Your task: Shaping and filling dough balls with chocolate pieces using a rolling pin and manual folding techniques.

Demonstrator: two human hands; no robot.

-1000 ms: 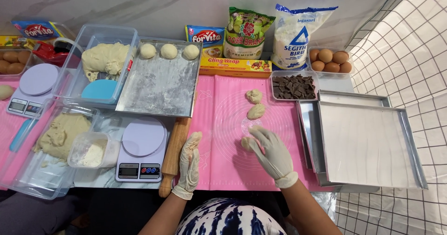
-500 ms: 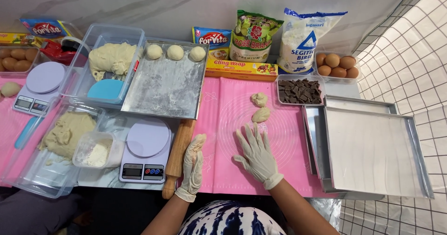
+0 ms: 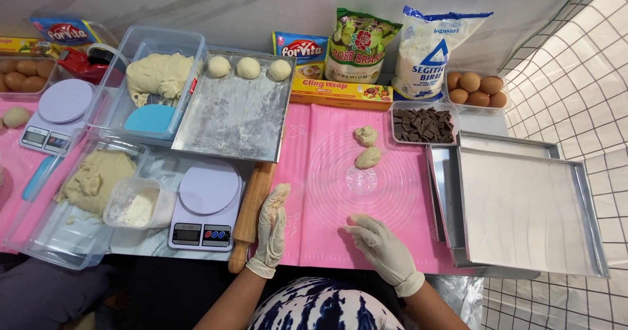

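On the pink silicone mat [image 3: 327,232] at the table's near edge, I see both gloved hands lying released, grasping nothing: the right hand [image 3: 378,242] has slid back from the mat's middle, where a second ago it pressed a piece of dough, and now rests flat, fingers spread, near my body; the left hand [image 3: 271,228] stands on edge just beside the wooden rolling pin [image 3: 252,209]. The shaping work looks paused, as I judge it. Two soft, pale, lumpy dough pieces [image 3: 367,147] sit touching at the mat's far side, near a clear tub of dark chocolate chunks [image 3: 424,124]. Three smooth dough balls [image 3: 248,67] line the floured metal tray [image 3: 239,124]. Bare, shiny rectangular baking pans [image 3: 523,206] wait at right; a white digital scale [image 3: 206,202] sits left
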